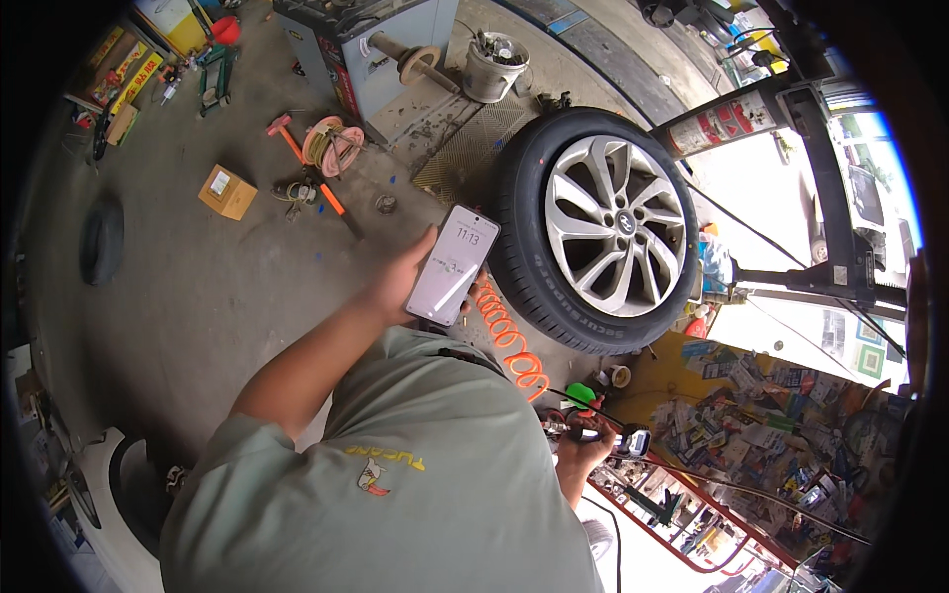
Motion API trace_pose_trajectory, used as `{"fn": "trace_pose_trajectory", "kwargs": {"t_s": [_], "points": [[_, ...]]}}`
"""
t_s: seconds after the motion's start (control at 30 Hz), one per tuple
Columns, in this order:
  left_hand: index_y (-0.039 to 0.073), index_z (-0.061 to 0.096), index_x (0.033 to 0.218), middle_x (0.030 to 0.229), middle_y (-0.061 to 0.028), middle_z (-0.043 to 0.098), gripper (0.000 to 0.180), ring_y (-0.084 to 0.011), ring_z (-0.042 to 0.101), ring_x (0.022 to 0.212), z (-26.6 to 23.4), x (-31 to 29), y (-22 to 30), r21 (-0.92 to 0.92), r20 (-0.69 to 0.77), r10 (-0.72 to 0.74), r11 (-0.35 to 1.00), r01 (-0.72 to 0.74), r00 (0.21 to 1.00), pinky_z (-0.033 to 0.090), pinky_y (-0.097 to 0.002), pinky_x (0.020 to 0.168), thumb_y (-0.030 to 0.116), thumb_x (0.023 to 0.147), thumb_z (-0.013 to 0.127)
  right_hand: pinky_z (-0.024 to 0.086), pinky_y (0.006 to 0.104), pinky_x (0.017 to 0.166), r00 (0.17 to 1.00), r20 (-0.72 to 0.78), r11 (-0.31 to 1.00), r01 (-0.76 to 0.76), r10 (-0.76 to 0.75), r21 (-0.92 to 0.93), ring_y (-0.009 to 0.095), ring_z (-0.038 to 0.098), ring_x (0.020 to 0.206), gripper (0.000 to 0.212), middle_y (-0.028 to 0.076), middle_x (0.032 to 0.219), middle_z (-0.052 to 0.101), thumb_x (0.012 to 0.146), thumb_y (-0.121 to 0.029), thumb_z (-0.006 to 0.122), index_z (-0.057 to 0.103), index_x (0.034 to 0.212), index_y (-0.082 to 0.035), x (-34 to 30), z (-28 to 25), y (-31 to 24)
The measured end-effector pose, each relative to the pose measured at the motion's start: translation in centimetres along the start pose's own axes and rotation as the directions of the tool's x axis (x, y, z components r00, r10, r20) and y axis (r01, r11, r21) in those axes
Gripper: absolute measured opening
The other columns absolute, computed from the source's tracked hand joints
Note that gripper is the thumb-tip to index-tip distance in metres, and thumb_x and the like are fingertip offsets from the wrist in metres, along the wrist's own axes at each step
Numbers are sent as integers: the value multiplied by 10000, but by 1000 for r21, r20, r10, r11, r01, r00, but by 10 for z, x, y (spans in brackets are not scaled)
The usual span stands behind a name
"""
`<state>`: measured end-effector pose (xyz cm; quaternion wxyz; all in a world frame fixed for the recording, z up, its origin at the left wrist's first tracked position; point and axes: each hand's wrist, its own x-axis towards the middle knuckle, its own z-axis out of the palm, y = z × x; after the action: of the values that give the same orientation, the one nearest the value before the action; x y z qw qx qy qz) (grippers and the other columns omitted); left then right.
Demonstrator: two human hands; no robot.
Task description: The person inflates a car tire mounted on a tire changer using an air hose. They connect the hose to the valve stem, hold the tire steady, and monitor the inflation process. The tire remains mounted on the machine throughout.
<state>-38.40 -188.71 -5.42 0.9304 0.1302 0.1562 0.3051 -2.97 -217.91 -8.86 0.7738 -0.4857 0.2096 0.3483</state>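
Observation:
My left hand (403,282) is closed around a smartphone (450,269) with its screen lit and facing up, in front of my body. Lower right, my right hand (581,453) grips a tire inflator with a gauge (633,442); a dark hose runs from it. Part of the inflator's handle is hidden by my fingers. Beyond the phone is a large wheel, a black tire (519,259) on a silver multi-spoke alloy rim (625,223). An orange coiled air hose (509,341) hangs between the phone and my right hand, near the wheel.
A grey machine with a shaft (403,57) and a metal bucket (494,71) stand at the back. On the floor lie a cardboard box (227,192), a cable reel (333,146), an orange-handled hammer (297,148) and a loose tire (101,240). A cluttered bench (751,435) is at right.

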Motion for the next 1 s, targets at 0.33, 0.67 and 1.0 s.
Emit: {"fn": "trace_pose_trajectory", "kwargs": {"t_s": [0.33,0.67,1.0], "points": [[191,465,1519,1256,-215,694,561,-321,710,1056,-150,-27,-15,836,-506,-76,205,510,859,569,-447,884,571,1111,407,515,312,643,999,-44,996,29,-33,-90,138,596,666,115,5,781,637,939,-213,608,624,898,-107,-3,-7,-7],[135,545,1515,1437,-172,637,471,-276,656,1220,-171,-125,-15,563,-736,-507,-90,821,449,495,-452,1063,312,1086,462,486,349,643,982,-181,997,46,-55,-55,173,541,658,177,26,716,557,928,-259,613,601,874,-91,-12,-29,6],[44,641,1388,1401,-195,663,398,-262,610,1285,-228,-70,-71,853,-470,-340,61,518,814,452,-386,1107,254,1069,530,490,322,630,985,-145,995,100,-98,7,128,538,650,120,-32,739,545,952,-229,587,591,945,-109,-3,-5,-8]]}}
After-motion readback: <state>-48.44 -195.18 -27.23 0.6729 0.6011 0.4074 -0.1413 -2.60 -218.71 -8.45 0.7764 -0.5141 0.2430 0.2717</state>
